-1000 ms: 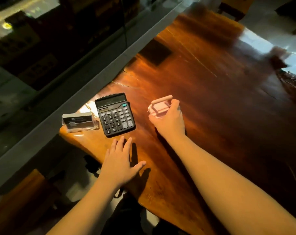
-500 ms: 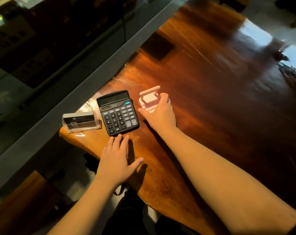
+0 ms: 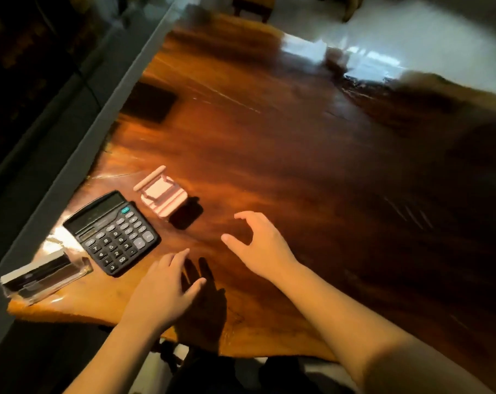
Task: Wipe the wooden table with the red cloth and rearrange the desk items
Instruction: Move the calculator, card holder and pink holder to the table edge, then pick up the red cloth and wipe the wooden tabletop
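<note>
A small pink stand [image 3: 161, 196] sits on the glossy wooden table [image 3: 283, 166], just right of and behind a black calculator [image 3: 112, 231]. A clear card holder [image 3: 43, 277] with dark cards stands at the table's left corner. My right hand [image 3: 258, 245] hovers to the right of and nearer than the pink stand, fingers curled apart, holding nothing. Close to the calculator's near right corner, my left hand [image 3: 164, 291] lies flat on the table with spread fingers. No red cloth is in view.
A grey ledge [image 3: 79, 137] and dark glass run along the table's left side. A dark square patch [image 3: 150, 102] lies on the wood further back. The table's irregular front edge [image 3: 241, 345] is close to me. Pale floor shows beyond the far end.
My right hand has let go of the pink stand beside the calculator and drawn back to the right. The left hand stays flat on the table. The view has shifted and blurred.
</note>
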{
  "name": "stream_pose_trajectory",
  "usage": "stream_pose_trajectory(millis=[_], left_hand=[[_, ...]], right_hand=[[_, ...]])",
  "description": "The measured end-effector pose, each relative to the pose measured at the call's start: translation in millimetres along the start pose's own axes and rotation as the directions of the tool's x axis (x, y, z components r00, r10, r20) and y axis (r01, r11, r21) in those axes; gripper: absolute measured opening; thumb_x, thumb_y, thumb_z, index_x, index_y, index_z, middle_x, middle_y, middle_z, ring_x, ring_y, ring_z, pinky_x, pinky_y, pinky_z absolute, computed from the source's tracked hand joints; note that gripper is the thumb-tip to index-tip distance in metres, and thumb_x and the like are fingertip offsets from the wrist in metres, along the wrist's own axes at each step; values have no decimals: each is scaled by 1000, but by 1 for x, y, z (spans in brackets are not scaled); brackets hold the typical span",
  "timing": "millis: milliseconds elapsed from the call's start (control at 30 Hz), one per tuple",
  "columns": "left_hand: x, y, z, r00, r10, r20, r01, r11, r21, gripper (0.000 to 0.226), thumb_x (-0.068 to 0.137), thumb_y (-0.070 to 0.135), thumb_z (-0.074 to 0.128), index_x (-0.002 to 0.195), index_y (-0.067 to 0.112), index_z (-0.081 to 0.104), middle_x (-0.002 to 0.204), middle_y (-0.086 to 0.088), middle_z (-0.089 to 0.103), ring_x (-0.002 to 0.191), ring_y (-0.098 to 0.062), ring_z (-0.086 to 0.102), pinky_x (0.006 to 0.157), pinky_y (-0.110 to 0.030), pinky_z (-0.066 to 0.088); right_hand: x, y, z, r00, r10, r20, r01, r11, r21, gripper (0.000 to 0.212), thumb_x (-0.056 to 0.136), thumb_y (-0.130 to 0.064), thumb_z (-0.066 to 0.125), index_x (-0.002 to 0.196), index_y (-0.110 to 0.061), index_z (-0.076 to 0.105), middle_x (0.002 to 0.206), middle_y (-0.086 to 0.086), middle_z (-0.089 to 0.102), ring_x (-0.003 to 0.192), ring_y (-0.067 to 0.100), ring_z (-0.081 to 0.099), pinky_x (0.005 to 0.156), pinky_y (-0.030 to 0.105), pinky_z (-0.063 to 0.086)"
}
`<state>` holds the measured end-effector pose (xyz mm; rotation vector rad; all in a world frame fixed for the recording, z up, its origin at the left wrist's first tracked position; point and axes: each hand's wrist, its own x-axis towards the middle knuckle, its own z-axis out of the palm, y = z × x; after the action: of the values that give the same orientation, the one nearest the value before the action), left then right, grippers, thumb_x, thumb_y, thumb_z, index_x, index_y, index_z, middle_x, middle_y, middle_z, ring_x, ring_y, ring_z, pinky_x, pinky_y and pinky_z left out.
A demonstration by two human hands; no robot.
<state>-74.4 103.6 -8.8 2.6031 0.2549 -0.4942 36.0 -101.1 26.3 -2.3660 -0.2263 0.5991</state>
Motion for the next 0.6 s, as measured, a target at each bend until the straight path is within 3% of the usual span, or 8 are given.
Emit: stream_pose_trajectory(millis=[200,333,467,600], left_hand=[[23,72,-1,982,163,91,-164,986,8,79,87,64,57,151,22,37,146,-5,51,133,-27,47,106,-40,42],[20,151,5,934,320,158,-324,946,3,79,86,68,53,151,28,35,149,-3,48,134,-26,47,106,-40,42],[0,245,26,830,487,271,-506,862,-1,85,79,79,42,151,35,31,152,1,46,134,-20,48,106,-36,43],[-38,343,61,682,638,358,-681,732,-6,85,78,82,39,151,40,28,152,6,45,128,-14,51,101,-31,47]], right_hand=[[-94,65,-59,967,176,-186,-160,982,97,65,90,-56,66,148,-43,39,152,-16,44,136,7,45,106,34,47],[-167,108,-86,885,283,-371,-237,958,164,70,90,-58,65,150,-47,31,151,-20,42,136,1,42,99,19,41],[-244,151,-103,778,369,-509,-280,928,244,73,86,-66,58,150,-45,30,148,-22,41,134,-4,39,102,16,37],[-330,195,-120,670,459,-583,-316,887,336,75,86,-67,55,152,-40,34,145,-20,42,132,-6,38,105,19,37]])
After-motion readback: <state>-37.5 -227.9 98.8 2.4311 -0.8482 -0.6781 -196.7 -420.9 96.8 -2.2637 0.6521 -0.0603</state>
